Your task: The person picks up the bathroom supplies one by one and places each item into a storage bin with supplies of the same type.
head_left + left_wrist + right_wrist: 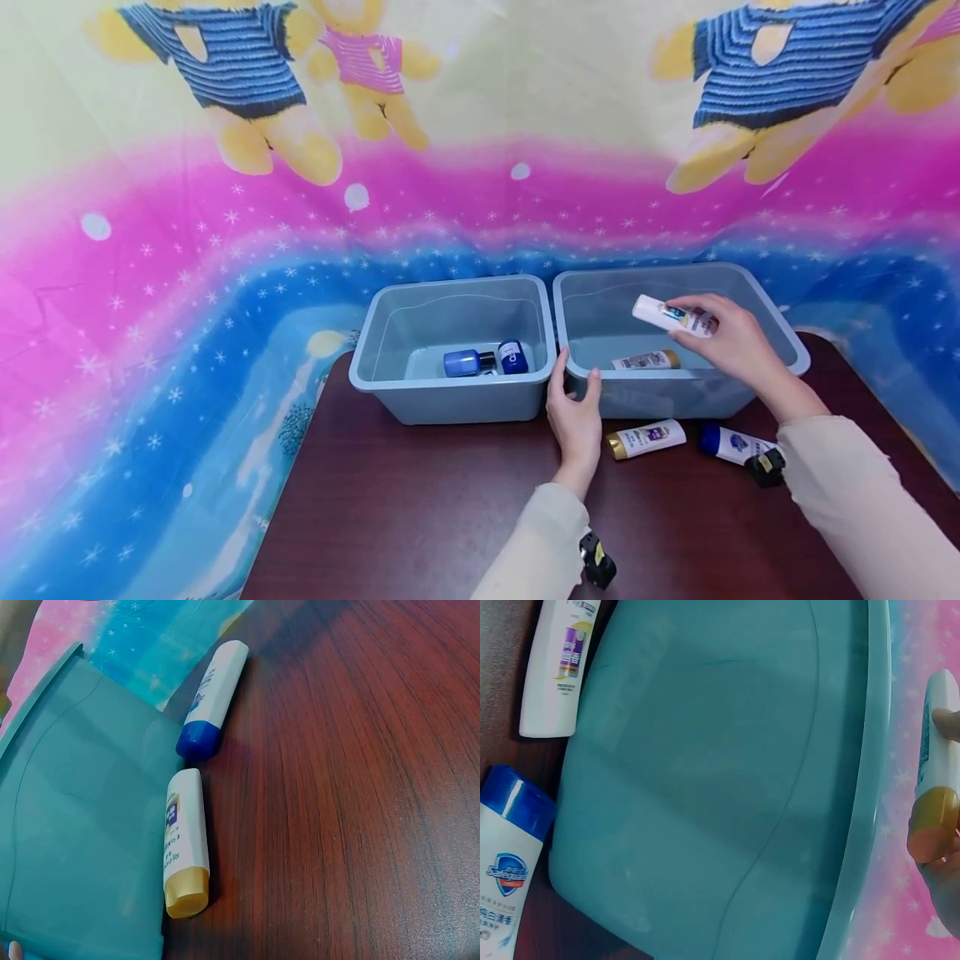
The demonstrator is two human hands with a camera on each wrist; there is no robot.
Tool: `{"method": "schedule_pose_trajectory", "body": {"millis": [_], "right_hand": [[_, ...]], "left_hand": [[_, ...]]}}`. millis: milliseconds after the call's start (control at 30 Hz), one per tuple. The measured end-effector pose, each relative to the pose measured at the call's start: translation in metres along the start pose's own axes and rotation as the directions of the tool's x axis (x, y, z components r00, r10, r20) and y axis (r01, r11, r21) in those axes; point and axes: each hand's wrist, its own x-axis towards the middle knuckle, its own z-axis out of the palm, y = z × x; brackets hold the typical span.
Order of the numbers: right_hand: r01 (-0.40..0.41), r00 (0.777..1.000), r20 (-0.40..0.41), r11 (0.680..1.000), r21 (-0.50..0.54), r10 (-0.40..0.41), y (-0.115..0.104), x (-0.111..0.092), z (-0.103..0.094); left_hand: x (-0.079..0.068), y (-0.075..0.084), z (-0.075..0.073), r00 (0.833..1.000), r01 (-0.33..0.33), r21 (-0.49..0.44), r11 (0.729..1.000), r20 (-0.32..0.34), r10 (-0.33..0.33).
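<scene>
Cream cloth sleeves [536, 542] come in nearest you, each with a small black device at the wrist. Your left hand [576, 421] has its fingers extended and spread at the near corner of the right bin [675, 400]. Just beyond lie two smooth, flattened plastic bottles: the gold-capped bottle [648, 439] with a purple label patch, and the blue-capped bottle [506, 874], whose shield emblem reads "Safeguard". Your right hand [723, 333] grips the white bottle [660, 313], a rounded tube with a gold cap, above the right bin; its print is too small to read. Inside that glossy grey-blue tub lies another gold-capped container [641, 361]. The matching left bin [465, 404] holds a blue bottle [461, 363] with a black cap and a navy container [513, 357]. Under everything runs the dark red-brown, wood-grained table [412, 508]. Behind hangs a creased backdrop [480, 192] in pink, blue and cream, printed with snowflakes and bears in striped shirts.
</scene>
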Motion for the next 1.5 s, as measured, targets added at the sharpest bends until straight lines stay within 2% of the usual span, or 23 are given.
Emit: {"method": "schedule_pose_trajectory", "body": {"millis": [167, 300, 567, 900, 1500], "right_hand": [[0.036, 0.999, 0.01, 0.999, 0.01, -0.036, -0.004, 0.013, 0.0], [0.035, 0.999, 0.033, 0.999, 0.027, -0.036, -0.007, 0.022, 0.0], [0.001, 0.998, 0.068, 0.999, 0.034, -0.003, -0.005, 0.035, 0.0], [-0.045, 0.993, 0.11, 0.998, 0.048, 0.039, 0.001, 0.043, 0.002], [-0.153, 0.973, 0.189, 0.983, 0.102, 0.132, 0.024, 0.054, 0.022]], "left_hand": [[0.001, 0.0, 0.0, 1.0, -0.008, -0.001, 1.0, -0.002, 0.008], [0.001, 0.0, 0.0, 1.0, -0.011, -0.003, 1.0, -0.006, 0.011], [0.002, 0.001, 0.001, 1.0, -0.019, -0.001, 1.0, -0.009, 0.019], [0.001, 0.0, -0.001, 1.0, -0.015, -0.006, 1.0, -0.005, 0.015], [0.002, -0.001, -0.001, 1.0, -0.021, 0.003, 1.0, 0.005, 0.021]]}}
